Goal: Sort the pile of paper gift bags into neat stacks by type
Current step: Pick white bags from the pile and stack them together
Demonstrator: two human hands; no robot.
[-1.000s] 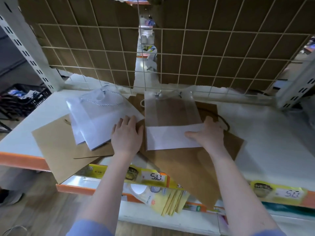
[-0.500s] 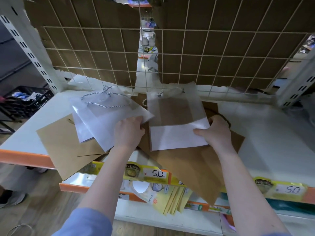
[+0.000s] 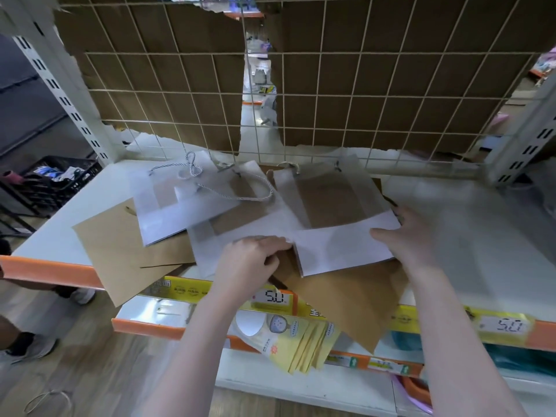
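Crate: a black plastic crate [image 3: 57, 179] stood on the floor, far left, well apart from the work.
Shelf: the white shelf board with orange front edge [image 3: 45, 267] bore the whole pile; we judged the bags lay there for sorting.
Kraft bag, left: a flat brown kraft paper bag [image 3: 120, 251] overhung the front edge, under the white bags.
White bag, left: a flat white paper gift bag with a clear window and striped rope handles [image 3: 180, 206] lay askew at the back left, unheld.
White bag, middle: a second white windowed gift bag [image 3: 240, 233] overlapped the first; half a second before, it lay squarely on it.
Left hand: our left hand [image 3: 255, 260] curled its fingers over that bag's near edge, gripping it; a second earlier it lay flat on top. We judged it was pulling the bag toward its match.
White bag, right: a third white windowed paper bag [image 3: 337, 224] lay just beside the middle one.
Right hand: our right hand [image 3: 409, 236], fingers straight and clasping nothing, pressed that bag's right edge, as before, likely to steady it.
Kraft bag, right: a large brown kraft paper bag [image 3: 355, 299] lay beneath, hanging off the shelf.
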